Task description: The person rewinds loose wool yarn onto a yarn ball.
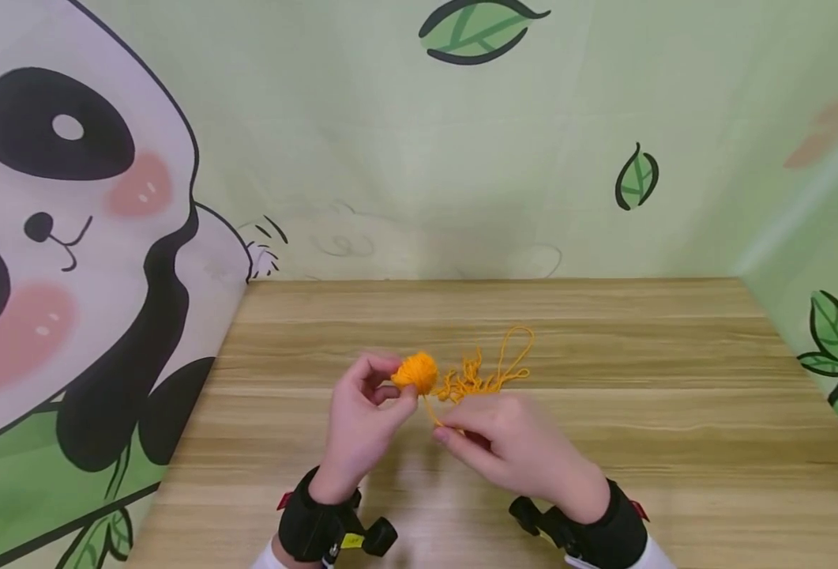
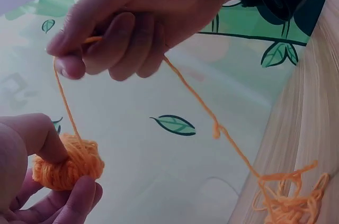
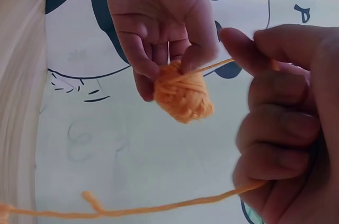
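Note:
A small ball of orange yarn is held up by my left hand, its thumb and fingers gripping the ball's sides. From the ball a single strand runs to my right hand, which pinches it between thumb and forefinger. The other fingers of the right hand curl over the strand, and it leaves that hand again on the far side. In the left wrist view this tail, with a small knot in it, leads down to a loose heap of yarn.
The loose yarn lies on the wood-grain table behind the hands, with one long loop stretched to the right. A printed backdrop with a panda and leaves stands along the table's back and sides. Each wrist wears a black camera band.

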The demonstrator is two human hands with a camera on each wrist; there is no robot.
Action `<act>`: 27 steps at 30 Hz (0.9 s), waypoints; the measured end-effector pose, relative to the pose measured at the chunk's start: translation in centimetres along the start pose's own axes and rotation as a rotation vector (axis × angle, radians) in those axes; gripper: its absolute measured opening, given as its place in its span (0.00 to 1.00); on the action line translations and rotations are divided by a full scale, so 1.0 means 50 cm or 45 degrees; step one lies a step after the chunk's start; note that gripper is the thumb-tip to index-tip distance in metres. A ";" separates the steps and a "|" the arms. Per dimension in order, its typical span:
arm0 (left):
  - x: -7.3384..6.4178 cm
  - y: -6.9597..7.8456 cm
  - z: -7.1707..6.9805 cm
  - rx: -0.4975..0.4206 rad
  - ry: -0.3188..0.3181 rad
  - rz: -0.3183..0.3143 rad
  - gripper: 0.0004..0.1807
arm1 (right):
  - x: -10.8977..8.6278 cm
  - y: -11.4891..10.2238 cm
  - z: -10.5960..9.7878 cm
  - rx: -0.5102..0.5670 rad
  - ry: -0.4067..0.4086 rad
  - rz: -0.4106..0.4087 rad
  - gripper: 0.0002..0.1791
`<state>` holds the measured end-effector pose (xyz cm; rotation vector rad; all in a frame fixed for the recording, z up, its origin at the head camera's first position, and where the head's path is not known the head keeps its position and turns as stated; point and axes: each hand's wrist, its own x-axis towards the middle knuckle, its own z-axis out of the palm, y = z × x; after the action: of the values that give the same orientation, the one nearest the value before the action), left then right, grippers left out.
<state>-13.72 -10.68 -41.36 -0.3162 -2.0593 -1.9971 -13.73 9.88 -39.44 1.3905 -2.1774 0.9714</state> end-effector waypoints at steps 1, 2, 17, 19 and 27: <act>-0.001 0.007 0.002 0.023 -0.014 0.005 0.14 | -0.001 0.002 -0.002 0.001 0.042 -0.013 0.08; -0.001 0.014 0.003 0.044 -0.029 0.009 0.14 | -0.001 0.003 -0.004 0.003 0.084 -0.020 0.07; -0.010 -0.027 0.001 0.119 -0.398 0.106 0.17 | -0.009 0.024 -0.027 -0.118 0.316 0.213 0.04; -0.012 -0.025 0.000 0.107 -0.439 0.122 0.17 | -0.010 0.026 -0.027 -0.133 0.305 0.235 0.04; -0.013 -0.016 -0.006 0.026 -0.580 0.114 0.17 | -0.011 0.031 -0.018 -0.125 0.193 0.350 0.04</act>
<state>-13.34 -10.97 -42.32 -0.9155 -2.2665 -1.9867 -14.94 11.31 -39.72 0.9575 -2.3046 1.0122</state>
